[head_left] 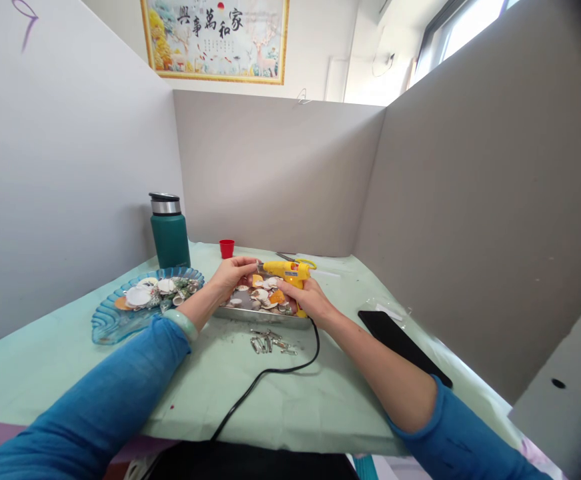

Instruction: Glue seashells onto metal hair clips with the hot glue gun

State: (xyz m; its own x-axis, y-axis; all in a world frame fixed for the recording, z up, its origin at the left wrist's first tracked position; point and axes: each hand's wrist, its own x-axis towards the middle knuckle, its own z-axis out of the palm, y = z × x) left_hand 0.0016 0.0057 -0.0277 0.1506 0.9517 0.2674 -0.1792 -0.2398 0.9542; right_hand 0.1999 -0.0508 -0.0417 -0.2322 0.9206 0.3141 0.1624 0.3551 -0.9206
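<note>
3 panels (275,173) edge the table (340,407); right hand (309,297) grips glue gun (286,269); left hand (233,274) curled, hold unclear.

Picture (215,40) reads 家和萬事興; left panel (70,167), 9.

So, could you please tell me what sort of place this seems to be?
It looks like a small craft workstation, probably a partitioned booth: grey panels surround the table, the right hand grips a yellow glue gun, and seashells lie in a metal tray.
</note>
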